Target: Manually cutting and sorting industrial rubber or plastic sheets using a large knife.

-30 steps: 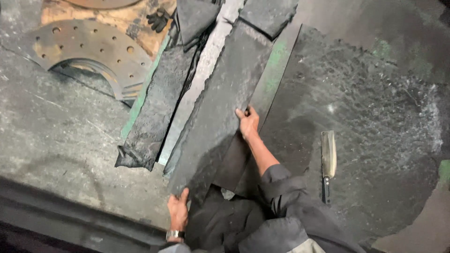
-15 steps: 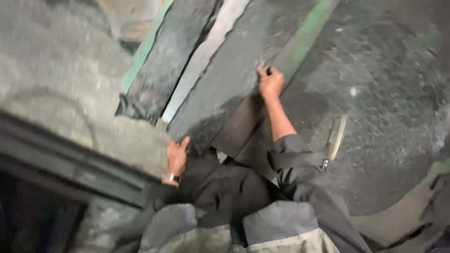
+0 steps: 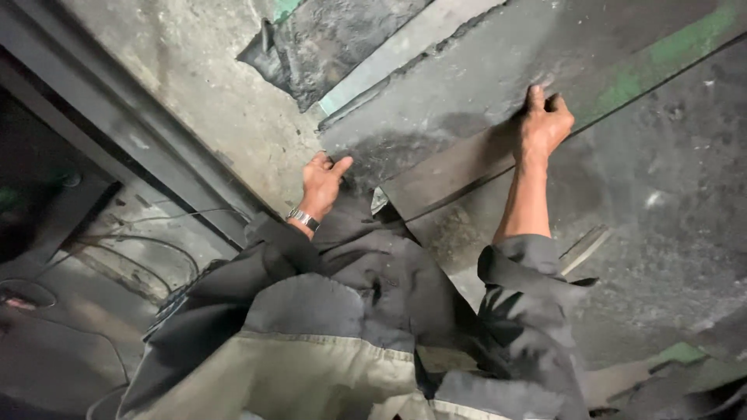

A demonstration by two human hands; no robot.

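Dark rubber sheet (image 3: pixel 467 101), a long strip, lies flat on the floor and runs from about 7 o'clock of frame centre up to 1 o'clock. It has a green-painted band near its far right edge.

Right hand (image 3: pixel 542 128) sits at 1 o'clock, fingers curled over the sheet's right-hand edge and thumb on top: closed on the edge. Left hand (image 3: pixel 322 180) is at 10 o'clock near the strip's near corner, fingers narrow and pressed on or hooked under that end; I cannot tell whether it truly grips. It wears a metal wristwatch (image 3: pixel 304 219).

Step, as I judge it: both hands are set on the sheet for a lift or drag, with the edge not visibly raised. Next move calls for a firm two-point pull, keeping the strip level so it doesn't fold or snag on the layer beneath.

Further out:
- a second dark sheet (image 3: pixel 327 39) with a torn, curled corner at 11 o'clock, apart from the first; a pale strip lies between them
- a flat blade-like tool (image 3: pixel 585 247) at 4 o'clock, just beside the right sleeve, partly hidden
- bare, gritty concrete floor (image 3: pixel 210 85), grey with dust
- a dark steel channel or rail (image 3: pixel 117 124) running diagonally at 9 o'clock; cables beyond it, dim.
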